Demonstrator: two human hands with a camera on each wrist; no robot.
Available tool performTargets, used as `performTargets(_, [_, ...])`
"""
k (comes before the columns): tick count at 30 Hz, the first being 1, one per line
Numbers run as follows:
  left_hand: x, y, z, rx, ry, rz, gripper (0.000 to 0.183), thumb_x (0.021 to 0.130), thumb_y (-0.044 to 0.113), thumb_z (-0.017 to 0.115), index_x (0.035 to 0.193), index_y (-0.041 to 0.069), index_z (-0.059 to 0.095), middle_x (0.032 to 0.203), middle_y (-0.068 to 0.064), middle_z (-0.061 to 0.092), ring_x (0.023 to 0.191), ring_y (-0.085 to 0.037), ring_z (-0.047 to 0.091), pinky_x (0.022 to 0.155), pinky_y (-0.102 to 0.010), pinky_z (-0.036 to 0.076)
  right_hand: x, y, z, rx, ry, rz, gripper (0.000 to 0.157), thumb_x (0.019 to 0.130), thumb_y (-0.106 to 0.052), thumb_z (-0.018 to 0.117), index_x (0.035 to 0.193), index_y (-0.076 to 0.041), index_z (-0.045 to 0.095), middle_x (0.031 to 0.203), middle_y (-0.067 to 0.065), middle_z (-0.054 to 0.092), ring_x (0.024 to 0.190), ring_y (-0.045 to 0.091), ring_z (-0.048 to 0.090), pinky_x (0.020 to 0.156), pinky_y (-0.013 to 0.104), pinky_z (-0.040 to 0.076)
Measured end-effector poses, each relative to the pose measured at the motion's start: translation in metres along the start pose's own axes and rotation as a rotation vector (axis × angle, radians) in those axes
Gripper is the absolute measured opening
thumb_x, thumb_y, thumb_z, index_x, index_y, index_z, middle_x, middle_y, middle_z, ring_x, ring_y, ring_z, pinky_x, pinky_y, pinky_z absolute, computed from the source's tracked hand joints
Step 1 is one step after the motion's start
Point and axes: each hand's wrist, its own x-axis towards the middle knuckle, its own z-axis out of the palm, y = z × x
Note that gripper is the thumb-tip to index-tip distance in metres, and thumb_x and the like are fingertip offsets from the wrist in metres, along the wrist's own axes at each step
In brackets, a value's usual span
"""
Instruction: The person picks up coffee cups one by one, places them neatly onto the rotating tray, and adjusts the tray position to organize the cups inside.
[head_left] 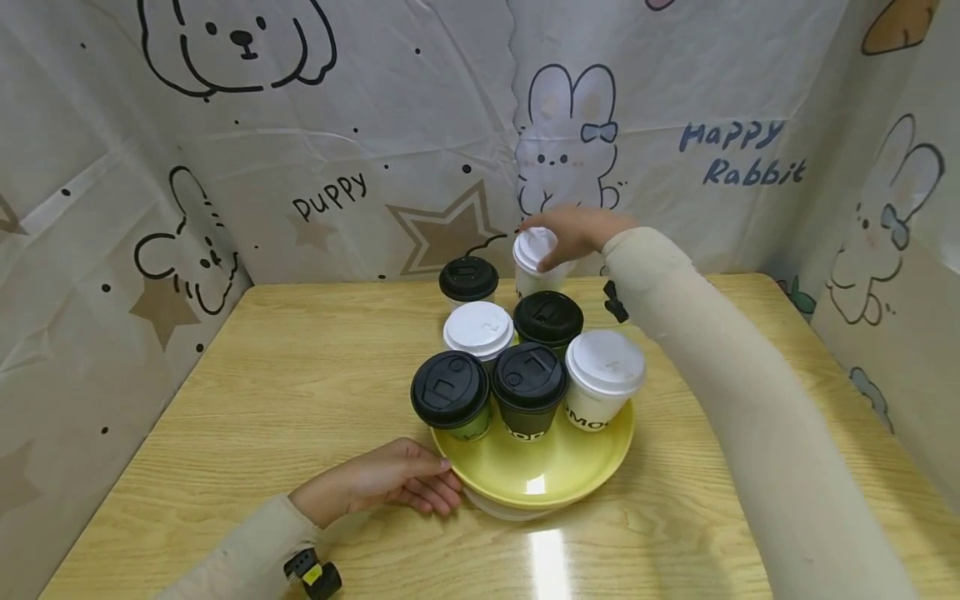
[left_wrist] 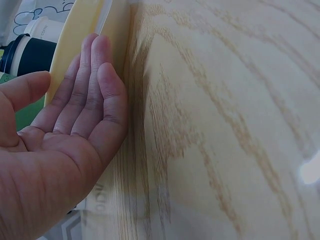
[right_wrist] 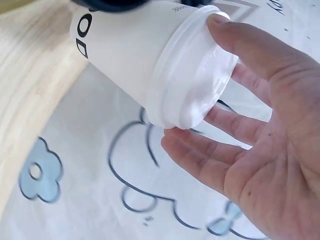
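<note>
A white-lidded white paper cup (head_left: 534, 258) stands at the back of the group. From above, my right hand (head_left: 576, 233) holds it by its lid (right_wrist: 192, 75), thumb on one side and fingers round the other. At the front left of a yellow plate (head_left: 536, 475), my left hand (head_left: 401, 479) rests against the rim. Its thumb lies near the edge, while the fingers (left_wrist: 90, 85) reach nearly straight along the outer side. Lidded cups crowd the plate: a front-left black-lidded cup (head_left: 452, 392), a dark front-middle cup (head_left: 529, 387) and a white front-right cup (head_left: 604, 375).
Behind those are a white-lidded cup (head_left: 478, 329), a black-lidded cup (head_left: 548, 318) and another black-lidded cup (head_left: 468, 279). Beneath the plate a pale round base (head_left: 510, 510) shows. The wooden table (head_left: 315, 375) meets a printed cloth (head_left: 420, 125) at the back and sides.
</note>
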Motion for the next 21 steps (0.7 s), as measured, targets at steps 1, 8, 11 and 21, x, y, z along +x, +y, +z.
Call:
performTargets(1, [0.0, 0.0, 0.0, 0.002, -0.001, 0.0, 0.04, 0.1, 0.025, 0.049, 0.109, -0.012, 0.062, 0.096, -0.011, 0.073, 0.081, -0.013, 0.07, 0.071, -0.024, 0.055, -0.004, 0.0, -0.003, -0.006, 0.017, -0.004, 0.071, 0.089, -0.025, 0.069, 0.149, -0.015, 0.032, 0.147, 0.02, 0.037, 0.132, 0.038, 0.037, 0.107, 0.054, 0.033])
performTargets(8, [0.001, -0.001, 0.0, 0.005, 0.01, -0.005, 0.04, 0.099, 0.026, 0.049, 0.108, -0.01, 0.063, 0.096, -0.012, 0.073, 0.081, -0.013, 0.071, 0.07, -0.024, 0.055, -0.043, 0.003, -0.022, -0.047, 0.172, -0.077, 0.072, 0.087, -0.024, 0.071, 0.149, -0.016, 0.034, 0.148, 0.022, 0.036, 0.13, 0.041, 0.039, 0.103, 0.057, 0.036])
performTargets(11, [0.001, -0.001, 0.0, 0.004, 0.015, -0.01, 0.039, 0.099, 0.026, 0.05, 0.108, -0.01, 0.064, 0.096, -0.013, 0.073, 0.082, -0.014, 0.071, 0.071, -0.024, 0.055, -0.068, 0.005, -0.029, -0.017, 0.229, -0.112, 0.072, 0.086, -0.022, 0.071, 0.148, -0.017, 0.035, 0.147, 0.023, 0.035, 0.128, 0.042, 0.039, 0.1, 0.059, 0.038])
performTargets(21, [0.001, 0.0, 0.0, 0.004, 0.011, -0.006, 0.039, 0.099, 0.025, 0.05, 0.109, -0.011, 0.063, 0.096, -0.012, 0.073, 0.082, -0.014, 0.07, 0.071, -0.024, 0.055, -0.16, 0.006, -0.036, 0.091, 0.297, -0.254, 0.073, 0.086, -0.02, 0.073, 0.148, -0.017, 0.035, 0.143, 0.015, 0.042, 0.121, 0.034, 0.047, 0.094, 0.059, 0.044])
